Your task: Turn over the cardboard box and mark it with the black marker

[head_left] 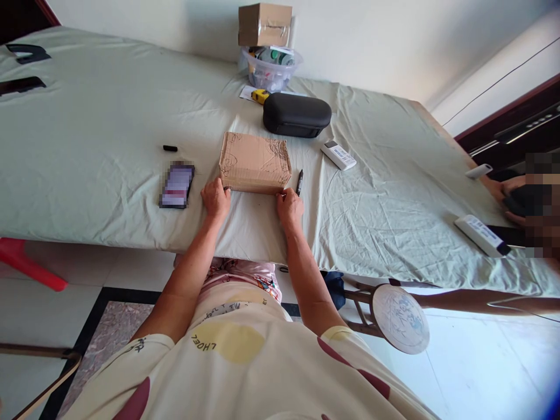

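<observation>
A taped brown cardboard box [255, 161] with pen drawings on top lies on the pale green cloth-covered table [109, 128]. My left hand [216, 198] rests against the box's near left corner, fingers curled onto it. At the near right corner, my right hand [289, 206] touches the box the same way. A black marker [300, 181] lies just right of the box, beside my right hand. A phone [177, 185] lies to the left of my left hand.
Behind the box sit a black case [296, 115], a white remote [338, 155], a yellow tape measure [259, 96], and a clear tub [270, 69] topped by a small box [265, 24]. A marker cap [170, 148] lies left. Another person's hand [511, 198] and a second remote [481, 235] are at right.
</observation>
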A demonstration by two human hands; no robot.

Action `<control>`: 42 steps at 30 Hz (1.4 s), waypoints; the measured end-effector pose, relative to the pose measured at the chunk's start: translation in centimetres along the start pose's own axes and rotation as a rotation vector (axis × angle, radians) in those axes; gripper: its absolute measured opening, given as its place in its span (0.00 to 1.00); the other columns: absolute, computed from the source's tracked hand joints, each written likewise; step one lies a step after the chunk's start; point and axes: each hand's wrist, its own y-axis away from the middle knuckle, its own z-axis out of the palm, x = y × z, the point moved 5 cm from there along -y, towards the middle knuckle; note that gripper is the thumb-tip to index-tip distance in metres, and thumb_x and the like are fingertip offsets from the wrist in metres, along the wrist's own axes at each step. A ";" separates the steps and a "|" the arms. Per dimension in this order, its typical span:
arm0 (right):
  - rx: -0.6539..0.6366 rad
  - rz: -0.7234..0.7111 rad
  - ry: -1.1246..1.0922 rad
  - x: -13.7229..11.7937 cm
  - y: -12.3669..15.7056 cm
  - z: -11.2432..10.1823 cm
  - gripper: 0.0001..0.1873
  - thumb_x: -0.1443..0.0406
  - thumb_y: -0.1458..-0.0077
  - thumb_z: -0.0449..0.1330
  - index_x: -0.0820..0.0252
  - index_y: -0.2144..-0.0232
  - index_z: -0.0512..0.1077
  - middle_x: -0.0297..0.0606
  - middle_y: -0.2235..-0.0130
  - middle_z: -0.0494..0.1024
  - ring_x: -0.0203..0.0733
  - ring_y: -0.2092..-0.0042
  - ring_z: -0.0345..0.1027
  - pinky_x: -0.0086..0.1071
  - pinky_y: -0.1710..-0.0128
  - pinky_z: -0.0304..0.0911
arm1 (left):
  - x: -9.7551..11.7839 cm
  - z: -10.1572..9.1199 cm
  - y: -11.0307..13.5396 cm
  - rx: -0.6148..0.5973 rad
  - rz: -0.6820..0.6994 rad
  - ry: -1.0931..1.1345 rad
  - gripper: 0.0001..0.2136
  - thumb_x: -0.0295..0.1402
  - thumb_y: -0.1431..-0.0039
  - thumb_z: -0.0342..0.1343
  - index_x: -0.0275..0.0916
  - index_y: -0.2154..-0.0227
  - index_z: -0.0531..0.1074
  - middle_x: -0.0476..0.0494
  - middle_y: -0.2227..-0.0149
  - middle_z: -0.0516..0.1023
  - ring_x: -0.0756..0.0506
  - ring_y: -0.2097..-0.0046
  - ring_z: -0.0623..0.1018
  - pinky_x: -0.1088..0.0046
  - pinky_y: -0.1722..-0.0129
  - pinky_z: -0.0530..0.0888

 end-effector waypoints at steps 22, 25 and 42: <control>0.206 -0.149 -0.235 -3.1 1.9 2.2 0.43 0.49 0.47 0.71 0.58 0.38 0.59 0.52 0.44 0.67 0.54 0.45 0.66 0.48 0.45 0.70 | 4.3 0.3 2.4 0.235 0.008 0.096 0.62 0.57 0.53 0.73 0.33 0.25 0.44 0.14 0.30 0.60 0.17 0.29 0.62 0.35 0.30 0.60; 0.211 -0.155 -0.259 -2.8 1.6 2.2 0.37 0.51 0.44 0.69 0.57 0.39 0.60 0.49 0.47 0.69 0.50 0.49 0.67 0.46 0.46 0.70 | 4.0 0.2 2.2 0.211 0.022 0.115 0.61 0.55 0.53 0.74 0.34 0.25 0.45 0.15 0.29 0.60 0.17 0.29 0.61 0.37 0.30 0.60; 0.255 -0.256 -0.352 -0.7 0.3 2.2 0.17 0.66 0.38 0.52 0.55 0.47 0.68 0.46 0.50 0.73 0.47 0.49 0.70 0.45 0.45 0.69 | 2.8 0.9 1.9 0.117 -0.008 0.216 0.46 0.28 0.39 0.65 0.37 0.25 0.45 0.23 0.23 0.49 0.28 0.23 0.55 0.43 0.25 0.54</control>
